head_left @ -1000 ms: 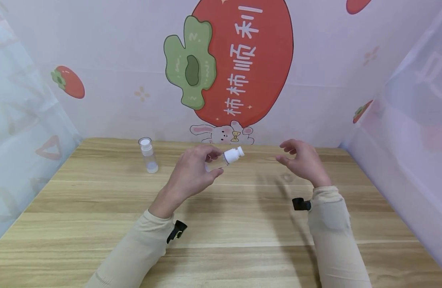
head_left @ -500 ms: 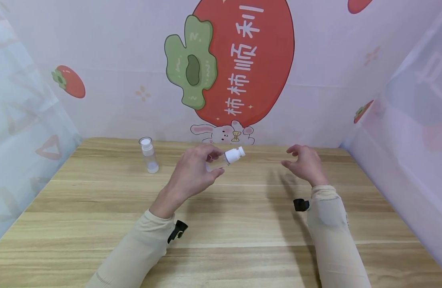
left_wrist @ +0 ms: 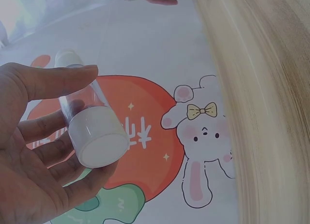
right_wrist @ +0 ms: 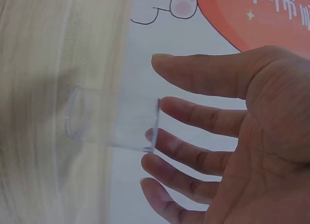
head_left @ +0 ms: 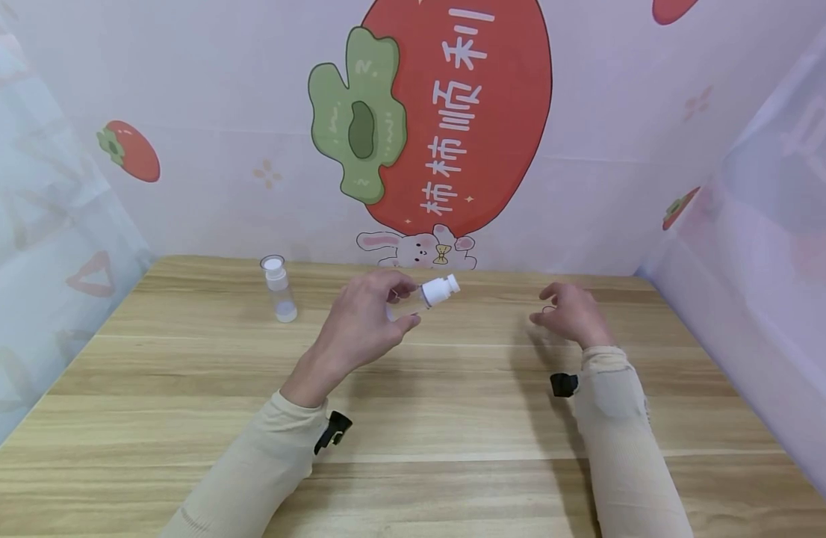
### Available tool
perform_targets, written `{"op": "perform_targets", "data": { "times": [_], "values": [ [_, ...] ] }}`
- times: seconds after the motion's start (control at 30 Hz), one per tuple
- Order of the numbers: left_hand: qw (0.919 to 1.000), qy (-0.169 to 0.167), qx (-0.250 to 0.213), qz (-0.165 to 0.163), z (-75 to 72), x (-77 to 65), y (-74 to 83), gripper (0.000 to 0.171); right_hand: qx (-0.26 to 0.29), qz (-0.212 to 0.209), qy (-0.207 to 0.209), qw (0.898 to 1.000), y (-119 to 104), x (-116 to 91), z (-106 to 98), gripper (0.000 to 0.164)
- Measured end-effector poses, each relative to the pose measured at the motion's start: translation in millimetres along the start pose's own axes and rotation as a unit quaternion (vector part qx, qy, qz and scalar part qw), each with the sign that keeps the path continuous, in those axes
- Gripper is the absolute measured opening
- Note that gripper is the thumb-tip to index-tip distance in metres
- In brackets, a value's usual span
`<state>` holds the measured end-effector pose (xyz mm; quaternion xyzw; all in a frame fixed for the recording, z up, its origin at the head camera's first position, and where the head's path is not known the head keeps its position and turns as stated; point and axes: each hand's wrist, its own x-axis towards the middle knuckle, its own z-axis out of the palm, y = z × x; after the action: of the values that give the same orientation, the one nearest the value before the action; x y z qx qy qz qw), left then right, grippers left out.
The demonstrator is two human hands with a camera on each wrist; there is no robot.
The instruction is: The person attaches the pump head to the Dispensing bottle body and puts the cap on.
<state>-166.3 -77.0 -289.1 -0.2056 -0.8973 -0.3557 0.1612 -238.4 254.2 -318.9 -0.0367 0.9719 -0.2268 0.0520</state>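
My left hand point(head_left: 361, 323) grips a small clear pump bottle point(head_left: 438, 290) above the table, tilted with its white pump head up to the right. In the left wrist view, the thumb and fingers wrap around the bottle point(left_wrist: 99, 136), whose white base faces the camera. At the right, my right hand point(head_left: 574, 314) is lowered beside a clear, tube-shaped cap point(right_wrist: 114, 120) that stands on the table. Its fingertips are at the cap's top rim, and whether they touch it I cannot tell. The thumb point(right_wrist: 198, 74) stays apart from the cap.
A second clear bottle point(head_left: 279, 293) with a white pump head and a clear cap over it stands upright at the back left of the wooden table point(head_left: 413, 463). A printed cloth wall point(head_left: 238, 217) closes off the back, and more cloth hangs at both sides.
My right hand has moved down and slightly to the right, to the clear cap on the table. The left hand and its pump bottle have hardly moved.
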Motion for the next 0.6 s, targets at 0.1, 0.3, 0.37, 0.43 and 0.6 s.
{"op": "perform_targets", "data": {
  "times": [0.1, 0.3, 0.37, 0.43, 0.6],
  "values": [
    [1.0000, -0.001, -0.001, -0.002, -0.1, 0.3, -0.6, 0.033, -0.003, 0.000, -0.003, 1.000, 2.3, 1.1, 1.3, 0.054],
    [1.0000, -0.003, 0.000, -0.002, 0.0, 0.1, -0.4, 0.033, -0.011, 0.001, -0.013, 1.000, 4.2, 1.7, 2.1, 0.055],
    [1.0000, -0.003, 0.000, -0.001, 0.1, -0.2, -0.2, 0.033, -0.013, 0.003, -0.017, 1.000, 4.8, 2.3, 2.7, 0.055],
    [1.0000, -0.003, 0.001, -0.001, 0.0, -0.2, 0.0, 0.033, -0.015, 0.005, -0.019, 1.000, 5.3, 3.0, 3.6, 0.055],
    [1.0000, -0.001, 0.004, -0.001, -0.3, 0.0, 0.7, 0.033, -0.010, 0.013, -0.016, 1.000, 7.0, 4.1, 6.3, 0.054]
  ]
}}
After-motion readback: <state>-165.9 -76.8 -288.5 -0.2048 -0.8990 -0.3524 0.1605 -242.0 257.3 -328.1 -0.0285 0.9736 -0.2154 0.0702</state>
